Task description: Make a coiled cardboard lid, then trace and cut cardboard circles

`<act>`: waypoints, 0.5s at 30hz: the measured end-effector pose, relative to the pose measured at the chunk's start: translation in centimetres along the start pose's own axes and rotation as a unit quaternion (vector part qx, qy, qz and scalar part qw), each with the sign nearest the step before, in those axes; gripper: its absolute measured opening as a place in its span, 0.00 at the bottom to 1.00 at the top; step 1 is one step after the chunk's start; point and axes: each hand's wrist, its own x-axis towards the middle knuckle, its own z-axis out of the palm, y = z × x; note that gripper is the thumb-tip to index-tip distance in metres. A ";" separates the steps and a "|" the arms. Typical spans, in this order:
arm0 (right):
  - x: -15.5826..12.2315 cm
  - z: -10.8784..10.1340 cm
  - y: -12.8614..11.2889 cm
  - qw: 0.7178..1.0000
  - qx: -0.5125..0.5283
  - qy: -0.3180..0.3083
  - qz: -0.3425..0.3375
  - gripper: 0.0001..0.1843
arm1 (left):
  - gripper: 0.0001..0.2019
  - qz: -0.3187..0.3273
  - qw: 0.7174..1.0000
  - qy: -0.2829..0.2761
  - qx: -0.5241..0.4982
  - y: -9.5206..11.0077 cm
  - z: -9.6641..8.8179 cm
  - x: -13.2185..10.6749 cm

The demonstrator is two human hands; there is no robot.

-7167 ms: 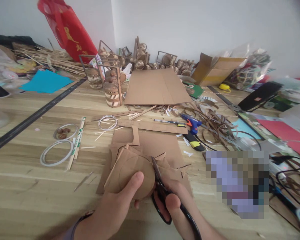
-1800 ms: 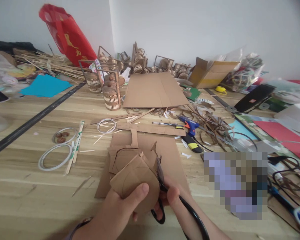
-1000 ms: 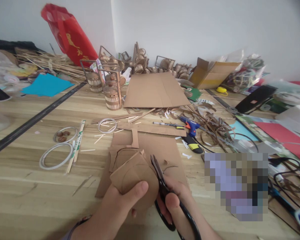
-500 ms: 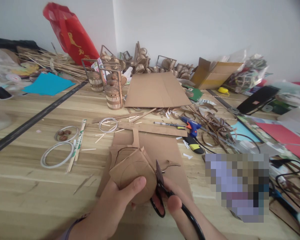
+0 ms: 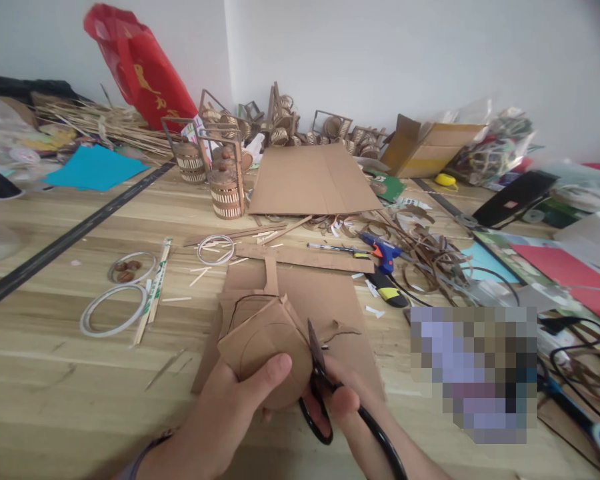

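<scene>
My left hand (image 5: 245, 393) grips a piece of brown cardboard (image 5: 270, 340), thumb on top and fingers underneath. A curved line is drawn on the piece, and its lower right edge is cut round. In my right hand (image 5: 353, 400) is a pair of black-handled scissors (image 5: 318, 373), with the blades against the right edge of the piece. Below both hands lies a larger cardboard sheet (image 5: 330, 293) on the table. Behind the held piece, another cut cardboard bit (image 5: 240, 303) with a dark curved line shows.
Beyond the sheet lie a cardboard strip (image 5: 320, 259), a blue glue gun (image 5: 387, 252) and a yellow-black utility knife (image 5: 393, 292). Rolls of white tape (image 5: 115, 331) and thin sticks (image 5: 153, 293) are at left. Small lidded baskets (image 5: 227, 193) stand further back, beside a big cardboard sheet (image 5: 310, 180).
The scissors have shifted slightly left along the cardboard's edge, and their handles look a little wider apart. The left hand and the held piece have barely moved.
</scene>
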 end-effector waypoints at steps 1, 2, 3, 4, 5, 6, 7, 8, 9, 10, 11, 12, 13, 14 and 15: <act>0.0 0.1 0.2 1.000 0.004 0.000 0.009 0.46 | 0.21 0.002 1.000 0.003 0.002 0.0 0.0 0.0; -0.1 0.1 0.4 1.000 0.009 -0.003 0.017 0.47 | 0.21 0.002 1.000 0.005 0.005 -0.1 0.0 0.0; -0.1 0.1 0.5 1.000 0.014 -0.006 0.022 0.48 | 0.22 -0.001 1.000 0.007 0.007 -0.1 0.0 0.0; -0.1 0.1 0.6 0.999 0.018 -0.009 0.025 0.48 | 0.22 -0.004 1.000 0.006 0.010 -0.1 0.0 0.0; 0.0 0.1 0.5 0.999 0.021 -0.012 0.029 0.48 | 0.22 -0.005 1.000 0.003 0.012 -0.2 0.0 0.0; 0.0 0.1 0.4 0.999 0.024 -0.015 0.034 0.47 | 0.22 -0.006 1.000 0.003 0.015 -0.1 0.0 -0.1; 0.1 0.0 0.2 0.999 0.026 -0.016 0.038 0.47 | 0.23 -0.005 1.000 0.004 0.019 -0.1 0.0 -0.1; 0.1 0.0 -0.1 0.999 0.027 -0.015 0.037 0.46 | 0.23 -0.004 1.000 0.008 0.022 -0.1 0.0 -0.1; 0.2 -0.1 -0.4 0.999 0.027 -0.011 0.031 0.45 | 0.23 -0.004 1.000 0.011 0.026 0.0 0.0 -0.2; 0.2 -0.1 -0.8 0.999 0.027 -0.008 0.023 0.45 | 0.23 -0.005 0.999 0.013 0.030 0.0 0.0 -0.2; 0.2 -0.2 -1.0 0.999 0.028 -0.005 0.015 0.44 | 0.24 -0.007 0.999 0.013 0.031 0.0 -0.1 -0.2; 0.3 -0.2 -1.3 1.000 0.030 -0.002 0.007 0.43 | 0.24 -0.009 0.999 0.010 0.031 -0.1 -0.1 -0.2; 0.3 -0.2 -1.4 1.000 0.031 0.000 0.003 0.43 | 0.24 -0.011 1.000 0.008 0.028 -0.1 -0.1 -0.2; 0.3 -0.2 -1.4 0.999 0.032 -0.002 0.002 0.43 | 0.23 -0.013 1.000 0.006 0.025 -0.2 -0.1 -0.2; 0.3 -0.2 -1.4 1.000 0.030 -0.004 0.002 0.44 | 0.23 -0.014 1.000 0.005 0.024 -0.2 -0.1 -0.2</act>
